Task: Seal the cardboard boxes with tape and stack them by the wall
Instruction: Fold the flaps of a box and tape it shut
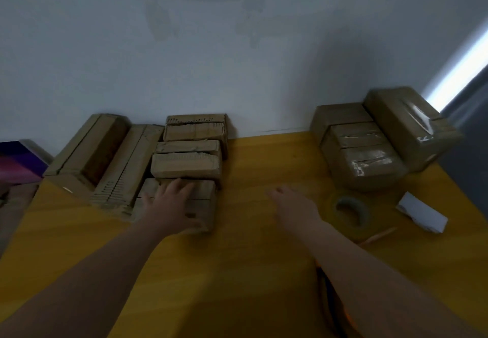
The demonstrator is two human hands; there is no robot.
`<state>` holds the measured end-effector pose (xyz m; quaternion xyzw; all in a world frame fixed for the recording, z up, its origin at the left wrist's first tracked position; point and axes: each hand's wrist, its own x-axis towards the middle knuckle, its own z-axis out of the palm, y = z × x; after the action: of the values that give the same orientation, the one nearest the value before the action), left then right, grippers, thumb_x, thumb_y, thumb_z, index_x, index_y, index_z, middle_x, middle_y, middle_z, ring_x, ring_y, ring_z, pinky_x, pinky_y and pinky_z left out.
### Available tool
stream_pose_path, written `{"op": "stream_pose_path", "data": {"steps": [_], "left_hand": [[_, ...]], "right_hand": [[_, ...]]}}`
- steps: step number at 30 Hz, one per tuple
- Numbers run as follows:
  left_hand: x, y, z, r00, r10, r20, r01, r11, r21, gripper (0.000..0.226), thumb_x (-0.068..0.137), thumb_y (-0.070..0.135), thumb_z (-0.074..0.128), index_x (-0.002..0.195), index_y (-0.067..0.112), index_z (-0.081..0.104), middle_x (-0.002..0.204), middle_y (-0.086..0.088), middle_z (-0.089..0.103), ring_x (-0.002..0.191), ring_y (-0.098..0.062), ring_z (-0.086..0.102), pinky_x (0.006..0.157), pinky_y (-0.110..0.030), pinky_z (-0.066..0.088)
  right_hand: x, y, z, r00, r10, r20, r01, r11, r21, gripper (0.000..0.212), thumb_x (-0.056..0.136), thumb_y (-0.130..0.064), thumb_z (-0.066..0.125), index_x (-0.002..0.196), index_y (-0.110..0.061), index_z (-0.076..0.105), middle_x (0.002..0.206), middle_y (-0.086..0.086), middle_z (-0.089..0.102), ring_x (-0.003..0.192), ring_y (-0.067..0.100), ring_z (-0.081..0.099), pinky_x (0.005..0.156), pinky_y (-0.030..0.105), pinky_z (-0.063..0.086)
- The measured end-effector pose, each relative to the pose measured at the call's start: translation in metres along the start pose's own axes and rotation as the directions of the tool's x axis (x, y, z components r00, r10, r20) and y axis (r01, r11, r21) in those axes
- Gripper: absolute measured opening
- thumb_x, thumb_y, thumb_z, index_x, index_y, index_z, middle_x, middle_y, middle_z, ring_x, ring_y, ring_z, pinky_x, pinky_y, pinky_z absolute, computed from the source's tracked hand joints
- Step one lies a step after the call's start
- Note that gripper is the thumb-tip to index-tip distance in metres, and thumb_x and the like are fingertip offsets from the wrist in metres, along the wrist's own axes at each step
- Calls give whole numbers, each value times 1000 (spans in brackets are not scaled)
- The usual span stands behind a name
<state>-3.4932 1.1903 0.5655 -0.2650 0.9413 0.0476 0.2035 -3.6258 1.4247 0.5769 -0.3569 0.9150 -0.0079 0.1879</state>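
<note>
Your left hand point(171, 200) lies flat, fingers spread, on the nearest box point(203, 200); right hand point(293, 203) relaxed, empty. Slide the box clear of the pile point(184, 164), then fetch the tape roll point(352, 212).

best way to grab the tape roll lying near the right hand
Take the tape roll from above, fingers through its hole and thumb on the outer rim. It lies flat on the table with the hole facing up, so its side wall is low. The right hand, open just left of it, is nearest.

Unsealed boxes point(184, 163) left, taped boxes point(369, 150) right.
</note>
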Motion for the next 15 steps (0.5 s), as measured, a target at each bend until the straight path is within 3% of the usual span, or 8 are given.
{"op": "stream_pose_path", "data": {"steps": [4, 11, 15], "left_hand": [[6, -29, 12, 995, 9, 95, -5, 999, -45, 107, 66, 79, 59, 148, 49, -3, 159, 1, -16, 145, -35, -10, 108, -67, 19], [-6, -19, 26, 983, 177, 51, -181, 979, 89, 102, 72, 80, 50, 146, 49, -12, 159, 0, -19, 145, -39, -9, 106, -65, 24], [-27, 9, 38, 956, 288, 49, -292, 949, 121, 99, 76, 76, 51, 144, 51, -16, 158, 1, -23, 145, -39, -11, 107, -67, 21]], "right_hand": [[-9, -32, 19, 997, 66, 38, -69, 994, 86, 58, 96, -19, 53, 149, -27, 30, 147, 1, 37, 138, 24, 30, 103, 41, 40], [-40, -42, 51, 964, 256, 70, -265, 946, 186, 57, 97, -25, 54, 150, -29, 32, 148, 3, 40, 135, 25, 37, 102, 38, 41], [-63, -31, 68, 929, 360, 81, -369, 901, 230, 54, 98, -26, 53, 149, -27, 35, 148, 2, 39, 134, 24, 38, 94, 37, 48]]}}
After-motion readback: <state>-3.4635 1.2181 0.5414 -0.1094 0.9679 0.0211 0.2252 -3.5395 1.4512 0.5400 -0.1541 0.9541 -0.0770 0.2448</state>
